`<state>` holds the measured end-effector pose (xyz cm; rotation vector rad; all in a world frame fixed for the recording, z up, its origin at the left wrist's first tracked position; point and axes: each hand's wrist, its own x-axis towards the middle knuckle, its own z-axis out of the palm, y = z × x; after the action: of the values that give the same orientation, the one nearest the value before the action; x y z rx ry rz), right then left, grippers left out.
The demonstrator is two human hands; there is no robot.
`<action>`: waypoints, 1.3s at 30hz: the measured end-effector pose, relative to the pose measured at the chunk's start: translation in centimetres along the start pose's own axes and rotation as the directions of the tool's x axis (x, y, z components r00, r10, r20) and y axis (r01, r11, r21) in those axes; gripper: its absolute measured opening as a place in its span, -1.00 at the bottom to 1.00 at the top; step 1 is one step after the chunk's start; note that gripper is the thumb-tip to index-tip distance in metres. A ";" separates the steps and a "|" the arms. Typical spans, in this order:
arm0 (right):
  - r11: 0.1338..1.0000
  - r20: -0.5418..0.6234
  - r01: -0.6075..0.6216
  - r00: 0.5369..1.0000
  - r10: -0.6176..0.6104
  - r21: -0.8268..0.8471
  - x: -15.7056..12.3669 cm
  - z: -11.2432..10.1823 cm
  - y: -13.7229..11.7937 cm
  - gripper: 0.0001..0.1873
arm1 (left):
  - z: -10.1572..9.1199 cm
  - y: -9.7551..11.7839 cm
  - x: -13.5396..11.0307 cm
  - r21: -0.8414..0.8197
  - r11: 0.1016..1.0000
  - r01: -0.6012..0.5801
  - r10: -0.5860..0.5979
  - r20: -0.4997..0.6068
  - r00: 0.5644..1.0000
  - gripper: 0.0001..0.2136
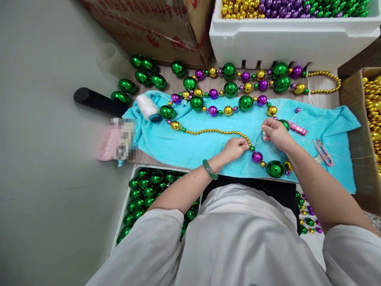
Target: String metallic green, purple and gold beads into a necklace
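A long strand of green, purple and gold beads (229, 89) snakes across a turquoise towel (184, 145). My left hand (235, 148), with a green bangle (210, 169) on its wrist, pinches the strand where the small gold beads (217, 131) end. My right hand (275, 133) is closed on the white thread just to the right. Between and below the hands hang a purple bead (257, 156) and a large green bead (275, 169).
A white thread spool (148, 107) and loose green balls (143, 77) lie at left. Pink snips (324, 152) rest on the towel's right. A white foam box (291, 35) of beads stands behind. Trays of green balls (143, 190) and a cardboard box (372, 119) flank me.
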<state>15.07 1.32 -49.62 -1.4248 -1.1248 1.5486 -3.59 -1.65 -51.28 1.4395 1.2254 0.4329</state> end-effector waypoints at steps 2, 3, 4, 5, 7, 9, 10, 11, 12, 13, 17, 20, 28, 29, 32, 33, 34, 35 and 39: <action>1.000 0.007 -0.001 1.000 0.001 -0.003 0.0 -0.1 0.1 -0.70 | -0.1 -0.2 -0.1 -0.008 1.000 0.002 -0.001 0.008 1.000 -0.90; 1.000 0.010 -0.002 1.000 0.002 -0.005 0.0 -0.1 0.1 -0.69 | -0.1 -0.2 -0.1 -0.011 1.000 -0.001 0.001 0.009 1.000 -0.90; 1.000 0.012 -0.003 1.000 0.003 -0.007 0.0 -0.1 0.0 -0.69 | -0.1 -0.2 0.0 -0.018 1.000 -0.003 0.003 0.009 1.000 -0.89; 1.000 0.012 -0.005 1.000 0.005 -0.009 0.0 -0.1 0.0 -0.68 | -0.1 -0.2 0.0 -0.030 1.000 -0.005 0.005 0.008 1.000 -0.90; 1.000 0.008 -0.005 1.000 0.006 -0.015 0.1 -0.2 -0.2 -0.68 | 0.0 0.1 0.2 -0.074 0.997 0.005 -0.004 0.012 1.000 -0.90; 1.000 -0.010 -0.001 1.000 0.001 -0.031 0.2 -0.4 -0.4 -0.69 | 0.0 0.5 0.5 -0.147 0.988 0.047 -0.042 0.037 0.998 -0.92; 0.999 -0.023 0.000 1.000 -0.001 -0.043 0.2 -0.5 -0.5 -0.70 | 0.0 0.8 0.7 -0.187 0.979 0.080 -0.070 0.057 0.996 -0.91; 0.998 -0.037 0.001 0.999 -0.003 -0.060 0.3 -0.6 -0.6 -0.72 | 0.0 0.9 0.8 -0.221 0.969 0.112 -0.097 0.077 0.992 -0.90; 0.997 -0.051 0.000 0.999 -0.004 -0.081 0.2 -0.7 -0.8 -0.75 | 0.0 1.1 1.0 -0.245 0.960 0.136 -0.117 0.091 0.989 -0.87; 0.994 -0.066 -0.001 0.998 -0.006 -0.108 0.1 -0.8 -0.9 -0.77 | 0.1 1.2 1.1 -0.254 0.956 0.147 -0.126 0.098 0.987 -0.84; 0.910 -0.107 0.127 0.977 -0.183 -0.395 -1.6 0.1 -2.3 -0.83 | 0.7 1.2 1.1 -0.176 0.978 0.110 -0.106 0.031 0.994 -0.81; 0.661 0.017 0.306 0.914 -0.406 -0.685 -4.1 2.6 -3.0 -0.91 | 1.3 1.7 1.1 -0.242 0.957 0.161 -0.171 -0.020 0.985 -0.78; 0.177 0.284 0.531 0.671 -0.685 -0.829 -8.3 9.2 3.3 -0.75 | 0.8 3.3 1.6 -0.454 0.836 0.307 -0.286 0.117 0.951 -0.76; 0.189 0.277 0.548 0.655 -0.703 -0.815 -8.3 9.2 4.4 -0.73 | 0.6 3.4 1.6 -0.481 0.825 0.298 -0.277 0.116 0.954 -0.78; 0.225 0.260 0.584 0.630 -0.731 -0.780 -7.6 8.5 6.5 -0.69 | 0.0 3.5 1.4 -0.546 0.821 0.168 -0.165 0.055 0.985 -0.82; 0.236 0.256 0.597 0.622 -0.740 -0.767 -7.3 8.3 6.9 -0.69 | -0.1 3.6 1.3 -0.535 0.839 0.095 -0.102 0.016 0.995 -0.84; 0.247 0.252 0.608 0.616 -0.747 -0.755 -7.0 8.1 7.2 -0.69 | -0.2 3.7 1.2 -0.504 0.864 0.020 -0.034 -0.019 0.999 -0.86; 0.257 0.248 0.618 0.611 -0.751 -0.743 -6.8 7.9 7.5 -0.69 | -0.3 3.8 1.0 -0.464 0.885 -0.046 0.026 -0.048 0.999 -0.87; 0.305 0.236 0.635 0.622 -0.746 -0.710 -6.5 7.9 8.0 -0.72 | -0.5 4.0 0.4 -0.369 0.924 -0.096 0.098 -0.016 0.995 -0.89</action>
<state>8.26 -8.45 -54.84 -1.1574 -2.0846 0.2881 -2.10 -0.37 -47.75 1.1763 1.0073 0.6912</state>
